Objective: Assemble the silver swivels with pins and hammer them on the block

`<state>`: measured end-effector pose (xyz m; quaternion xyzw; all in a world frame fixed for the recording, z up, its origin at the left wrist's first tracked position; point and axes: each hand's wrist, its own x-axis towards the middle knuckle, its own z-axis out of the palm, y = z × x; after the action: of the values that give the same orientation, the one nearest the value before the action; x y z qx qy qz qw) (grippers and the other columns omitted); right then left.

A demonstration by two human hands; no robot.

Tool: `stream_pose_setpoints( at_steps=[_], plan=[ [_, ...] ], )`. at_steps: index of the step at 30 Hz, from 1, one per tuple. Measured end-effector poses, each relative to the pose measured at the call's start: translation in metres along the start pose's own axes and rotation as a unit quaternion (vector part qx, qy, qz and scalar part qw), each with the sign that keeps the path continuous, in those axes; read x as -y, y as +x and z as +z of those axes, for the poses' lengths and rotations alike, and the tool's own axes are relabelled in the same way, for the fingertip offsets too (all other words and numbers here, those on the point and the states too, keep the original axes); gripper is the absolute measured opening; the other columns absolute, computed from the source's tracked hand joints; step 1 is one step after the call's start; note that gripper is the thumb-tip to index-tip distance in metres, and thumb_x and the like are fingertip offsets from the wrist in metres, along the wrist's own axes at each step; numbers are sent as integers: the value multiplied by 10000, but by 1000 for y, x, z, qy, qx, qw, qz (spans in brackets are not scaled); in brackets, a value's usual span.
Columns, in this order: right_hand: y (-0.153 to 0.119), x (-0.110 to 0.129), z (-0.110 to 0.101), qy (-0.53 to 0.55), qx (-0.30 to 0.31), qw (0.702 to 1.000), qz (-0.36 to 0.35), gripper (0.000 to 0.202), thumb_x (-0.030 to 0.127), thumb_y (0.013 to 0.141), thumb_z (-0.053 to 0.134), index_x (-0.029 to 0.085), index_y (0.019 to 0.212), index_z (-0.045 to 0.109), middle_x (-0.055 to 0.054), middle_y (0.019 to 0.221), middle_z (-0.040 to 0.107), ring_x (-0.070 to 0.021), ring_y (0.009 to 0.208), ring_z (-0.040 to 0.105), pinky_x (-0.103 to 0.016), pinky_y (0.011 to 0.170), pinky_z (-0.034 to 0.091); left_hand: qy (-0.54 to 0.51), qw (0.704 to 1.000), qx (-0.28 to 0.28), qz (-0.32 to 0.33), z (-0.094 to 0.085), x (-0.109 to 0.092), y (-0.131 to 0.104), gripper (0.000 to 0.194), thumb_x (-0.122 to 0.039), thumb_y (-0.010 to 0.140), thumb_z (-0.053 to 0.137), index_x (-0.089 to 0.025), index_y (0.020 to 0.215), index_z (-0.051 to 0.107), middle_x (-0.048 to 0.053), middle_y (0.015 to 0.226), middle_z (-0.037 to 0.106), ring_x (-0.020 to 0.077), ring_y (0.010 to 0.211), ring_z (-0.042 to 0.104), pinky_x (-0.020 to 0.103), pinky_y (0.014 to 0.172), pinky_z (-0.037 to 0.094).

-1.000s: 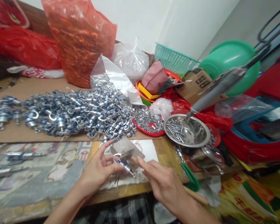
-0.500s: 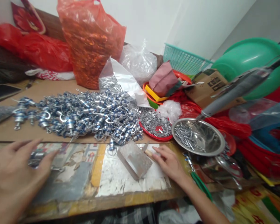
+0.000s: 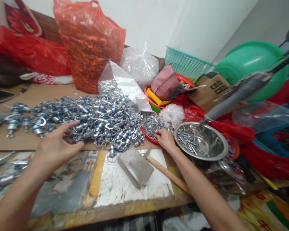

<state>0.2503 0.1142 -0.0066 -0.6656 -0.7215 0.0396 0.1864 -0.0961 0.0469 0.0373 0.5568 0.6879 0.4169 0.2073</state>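
Note:
My left hand (image 3: pixel 59 144) is at the front edge of a big pile of metal expansion hooks with blue rings (image 3: pixel 106 115). Its thumb and forefinger are apart, with nothing visible between them. My right hand (image 3: pixel 165 138) reaches to a red tray (image 3: pixel 150 138) full of small metal clips (image 3: pixel 154 123). The fingertips are drawn together at the clips, and anything between them is too small to make out. A metal block (image 3: pixel 136 166) lies on the worn board. Beside it is a hammer (image 3: pixel 168 173) with a wooden handle, partly under my right forearm.
A steel bowl (image 3: pixel 221 150) of nails stands right of the tray, a grey tool (image 3: pixel 238 96) slanting above it. More hooks (image 3: pixel 4 179) lie at the lower left. Behind are an orange bag (image 3: pixel 89 48), a green basin (image 3: pixel 252 64) and a cardboard box (image 3: pixel 209 91).
My left hand has let go of the expansion hook it held and moved right, up to the pile. My right hand has left the hammer handle and reached forward to the tray.

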Motion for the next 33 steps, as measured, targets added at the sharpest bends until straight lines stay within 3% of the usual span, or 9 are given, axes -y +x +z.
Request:
stream_pose_setpoints(
  at_steps=[2,5,7,9,13,19,27,33],
  plan=[
    [0,2,-1,15,-8,1000,0,126,136,753,550,176,782,666,-62,789,652,-182,765,585,-274,712,402,23,1000,0,2,6,-21,-13,547,-314,608,664,-226,1140,570,-23,772,602,124,530,507,234,532,383],
    [0,4,-7,53,-34,998,-3,159,123,770,509,160,830,651,-77,784,654,-199,763,589,-306,717,409,-120,989,83,-37,25,-47,-42,317,-380,594,694,-228,871,677,-2,728,675,159,576,576,246,544,436],
    [-4,8,-11,90,-58,994,-7,176,133,787,487,154,846,651,-86,837,659,-203,805,589,-323,753,415,-247,952,167,-69,42,-53,-63,215,-335,552,733,-214,724,687,24,775,716,205,692,635,276,628,485],
    [-16,18,-16,136,-74,988,-14,178,170,803,485,154,846,658,-80,872,667,-189,822,597,-316,767,432,-268,936,204,-105,58,-51,-79,172,-286,511,758,-209,651,694,21,675,725,224,651,649,305,629,502],
    [-58,55,-25,229,-48,971,-37,160,228,799,530,168,814,678,-31,770,692,-144,683,630,-257,641,491,-201,961,170,-91,74,-41,-96,138,-287,551,736,-248,683,735,17,727,749,246,725,665,326,711,508],
    [-104,100,-36,328,32,929,-170,166,119,785,545,184,821,693,-32,740,672,-137,703,605,-244,662,472,-190,969,154,1,76,-41,-100,134,-256,626,676,-298,733,745,-4,839,751,247,838,665,331,824,492],
    [-106,105,-37,332,45,920,-205,170,137,813,505,177,770,665,-34,727,631,-139,712,578,-242,671,459,-187,971,152,6,75,-44,-101,187,-252,624,671,-294,792,739,3,896,742,252,871,662,337,854,483],
    [-119,106,-42,352,14,910,-217,147,131,832,490,169,860,630,-48,774,620,-140,757,581,-249,691,476,-260,952,151,-56,69,-45,-106,95,-231,588,704,-290,650,745,0,784,752,235,821,663,320,816,499]
  ],
)
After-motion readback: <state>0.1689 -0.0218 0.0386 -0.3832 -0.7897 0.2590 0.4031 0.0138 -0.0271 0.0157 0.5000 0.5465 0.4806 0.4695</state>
